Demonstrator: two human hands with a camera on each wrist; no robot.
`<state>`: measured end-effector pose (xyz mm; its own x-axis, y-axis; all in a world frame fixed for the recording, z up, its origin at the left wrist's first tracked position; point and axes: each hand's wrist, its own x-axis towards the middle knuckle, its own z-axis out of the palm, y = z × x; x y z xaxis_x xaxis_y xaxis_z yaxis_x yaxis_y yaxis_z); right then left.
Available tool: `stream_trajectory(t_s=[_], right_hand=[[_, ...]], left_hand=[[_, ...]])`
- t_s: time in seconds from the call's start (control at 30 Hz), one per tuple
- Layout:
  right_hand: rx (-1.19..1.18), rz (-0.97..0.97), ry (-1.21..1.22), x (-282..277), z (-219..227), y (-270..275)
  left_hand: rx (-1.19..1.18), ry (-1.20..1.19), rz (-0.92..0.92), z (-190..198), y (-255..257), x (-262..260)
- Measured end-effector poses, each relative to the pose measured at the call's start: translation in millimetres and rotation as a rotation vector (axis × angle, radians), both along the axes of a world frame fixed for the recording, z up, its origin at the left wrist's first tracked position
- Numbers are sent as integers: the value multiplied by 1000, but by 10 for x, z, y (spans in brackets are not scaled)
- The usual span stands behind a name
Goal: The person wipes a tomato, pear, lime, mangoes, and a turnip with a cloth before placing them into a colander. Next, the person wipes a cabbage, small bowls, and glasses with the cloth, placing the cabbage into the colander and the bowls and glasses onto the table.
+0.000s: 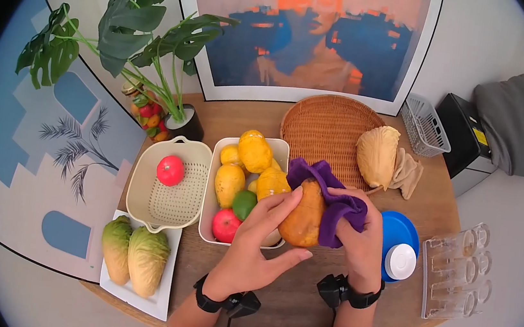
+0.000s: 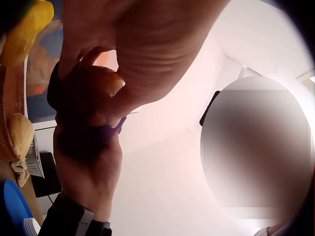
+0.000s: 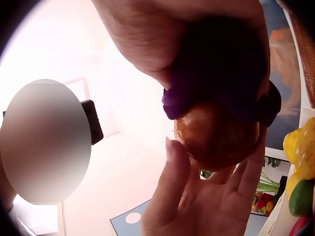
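Between my hands is a brownish-orange, pear-shaped fruit (image 1: pixel 303 215), glossy in the right wrist view. My left hand (image 1: pixel 257 245) holds its left and lower side, with the thumb (image 3: pixel 178 156) on one side and the fingers on the other. A crumpled purple cloth (image 1: pixel 338 214) covers the fruit's upper right side. Gripping that cloth, my right hand (image 1: pixel 366 243) presses it against the fruit. The left wrist view shows the fruit (image 2: pixel 93 86) dark, with the cloth bunched below it. Right-hand fingers are partly hidden by the cloth.
Behind the left hand stands a white basket (image 1: pixel 208 190) of yellow, green and red fruit. Left of it are a cream colander (image 1: pixel 195 211) with one red fruit and a plate (image 1: pixel 158 307) of cabbages. A wicker tray (image 1: pixel 324 128), blue plate (image 1: pixel 400 228) and glass mugs (image 1: pixel 459 273) lie rightward.
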<state>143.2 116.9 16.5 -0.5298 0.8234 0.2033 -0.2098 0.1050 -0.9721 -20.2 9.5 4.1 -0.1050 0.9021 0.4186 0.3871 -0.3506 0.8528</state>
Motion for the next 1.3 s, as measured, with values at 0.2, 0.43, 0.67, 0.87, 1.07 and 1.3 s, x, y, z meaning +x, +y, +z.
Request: stream_trajectory(t_s=[0.2,0.43,0.67,0.87,1.07,1.3], right_hand=[[119,57,-48,-95,-86,-34],[138,-80,-89,-236,-90,-28],[-13,-245,208,-168,-167,-62],[4,-283,381,-139,-217,-58],[257,-58,133,-207,-54,-104],[5,-76,203,-179,-138,-115]], left_hand=[[32,95,-5,89,6,1],[30,336,154,89,-41,39],[191,222,183,207,-110,39],[110,146,57,231,-161,-67],[6,-390,34,164,-116,-1],[114,-20,31,193,-87,-81]])
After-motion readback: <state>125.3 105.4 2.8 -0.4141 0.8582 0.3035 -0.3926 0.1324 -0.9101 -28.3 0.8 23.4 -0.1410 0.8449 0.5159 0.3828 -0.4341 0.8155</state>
